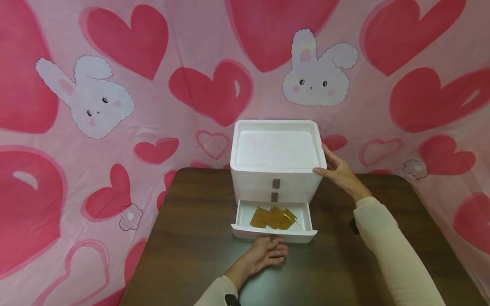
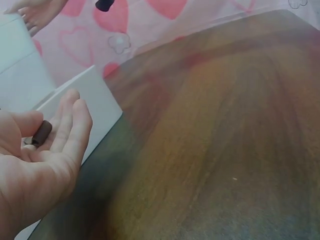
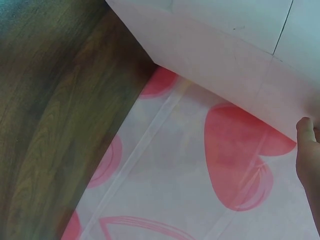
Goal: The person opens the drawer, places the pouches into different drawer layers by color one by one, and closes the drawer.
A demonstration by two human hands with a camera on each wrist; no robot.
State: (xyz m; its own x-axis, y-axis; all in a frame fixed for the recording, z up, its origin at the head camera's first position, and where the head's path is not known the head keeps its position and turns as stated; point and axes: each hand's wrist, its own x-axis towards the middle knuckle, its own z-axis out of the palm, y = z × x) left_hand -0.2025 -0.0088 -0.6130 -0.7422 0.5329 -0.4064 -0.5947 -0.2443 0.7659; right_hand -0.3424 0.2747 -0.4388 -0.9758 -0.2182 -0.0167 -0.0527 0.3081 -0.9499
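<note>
A white drawer box [image 1: 275,187] stands on a table, its bottom drawer [image 1: 245,232] pulled out toward me. Several flat golden-brown pieces [image 1: 272,217] lie inside, with a thin pale cord-like strip on the right one. My left hand [image 1: 264,256] is at the front of that drawer, palm turned up. In the left wrist view, this hand pinches the drawer's small dark brown pull tab [image 2: 42,133] between thumb and fingers. My right hand [image 1: 340,172] rests on the box's upper right side, thumb at the front corner and fingers extended along the side.
Dark brown tab handles [image 1: 276,183] mark the two upper drawers, both pushed in. A raised rim runs around the box's top [image 1: 275,148]. Close behind the wooden table [image 1: 191,229] hangs a pink cloth [image 1: 183,38] printed with hearts and rabbits.
</note>
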